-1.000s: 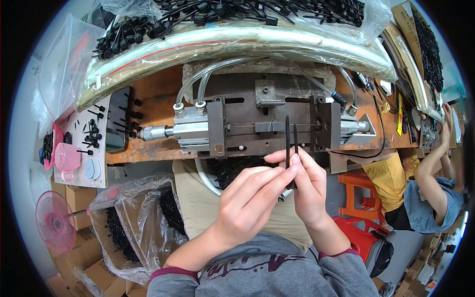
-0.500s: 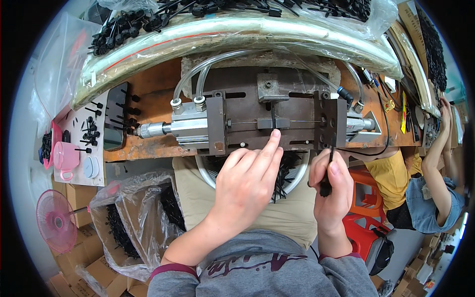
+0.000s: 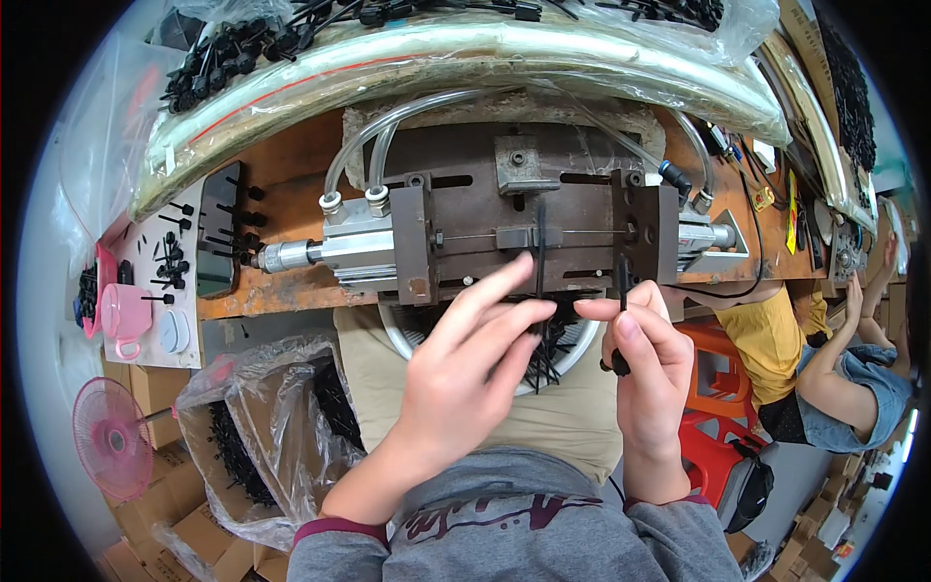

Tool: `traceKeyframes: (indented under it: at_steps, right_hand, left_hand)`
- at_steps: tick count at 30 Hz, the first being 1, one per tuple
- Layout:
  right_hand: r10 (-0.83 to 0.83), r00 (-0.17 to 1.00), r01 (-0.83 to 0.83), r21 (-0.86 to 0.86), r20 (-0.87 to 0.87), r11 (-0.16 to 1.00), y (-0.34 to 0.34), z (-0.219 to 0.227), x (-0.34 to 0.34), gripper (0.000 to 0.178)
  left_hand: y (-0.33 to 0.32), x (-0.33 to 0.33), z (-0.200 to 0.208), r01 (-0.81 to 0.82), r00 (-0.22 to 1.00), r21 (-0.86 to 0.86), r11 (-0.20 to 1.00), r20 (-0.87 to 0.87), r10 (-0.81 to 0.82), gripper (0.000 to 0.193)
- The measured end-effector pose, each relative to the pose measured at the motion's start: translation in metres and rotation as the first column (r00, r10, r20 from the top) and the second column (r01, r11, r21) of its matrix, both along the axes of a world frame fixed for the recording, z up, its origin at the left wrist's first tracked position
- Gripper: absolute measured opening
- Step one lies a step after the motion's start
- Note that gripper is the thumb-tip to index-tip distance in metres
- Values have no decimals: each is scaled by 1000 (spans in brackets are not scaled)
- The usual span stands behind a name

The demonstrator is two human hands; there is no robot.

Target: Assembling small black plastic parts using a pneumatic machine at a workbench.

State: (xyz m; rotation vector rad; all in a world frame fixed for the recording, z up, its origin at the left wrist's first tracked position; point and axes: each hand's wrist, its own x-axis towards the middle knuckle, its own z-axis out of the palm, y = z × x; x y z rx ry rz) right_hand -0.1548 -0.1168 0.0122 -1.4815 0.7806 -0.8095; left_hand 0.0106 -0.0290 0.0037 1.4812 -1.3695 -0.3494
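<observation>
My left hand [image 3: 461, 364] is over the near edge of the brown metal fixture [image 3: 475, 209], palm down, fingers apart. A thin black rod [image 3: 540, 233], slightly blurred, stands out of the small central clamp [image 3: 514, 238] and passes beside my left index fingertip; whether the finger touches it I cannot tell. On the right, my right hand [image 3: 650, 373] pinches a black rod with a knobbed end [image 3: 620, 364], its thin shaft pointing up and away. Below the fixture, between my legs, a white-rimmed basket [image 3: 393, 335] holds several black rods, partly hidden by my left hand.
Metal cylinders [image 3: 359, 247] with clear hoses flank the fixture. A plastic-wrapped roll [image 3: 465, 63] curves along the back. Black parts and a pink cup [image 3: 126, 308] are at left, above a plastic-lined box [image 3: 262, 427] and a fan [image 3: 112, 436]. Another person [image 3: 839, 378] works at right.
My left index finger has drawn back from the clamp, and the fingers have spread. The black rod at the clamp now reaches nearer to me. The right hand still grips its rod, index finger stretched left.
</observation>
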Motion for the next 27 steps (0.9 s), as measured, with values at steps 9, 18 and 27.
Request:
traceKeyframes:
  at_steps: [9, 18, 27]
  right_hand:
    - [77, 993, -92, 196, 85, 976, 2, -1, 15, 23]
    - [92, 978, -168, 450, 186, 877, 11, -4, 27, 28]
    - [116, 979, -193, 565, 170, 802, 7, -8, 22, 29]
  left_hand:
    - [27, 3, 1, 121, 565, -106, 987, -810, -156, 29]
    - [12, -9, -1, 8, 986, -121, 993, 169, 13, 40]
    - [11, -1, -4, 74, 945, -136, 988, 326, -26, 35]
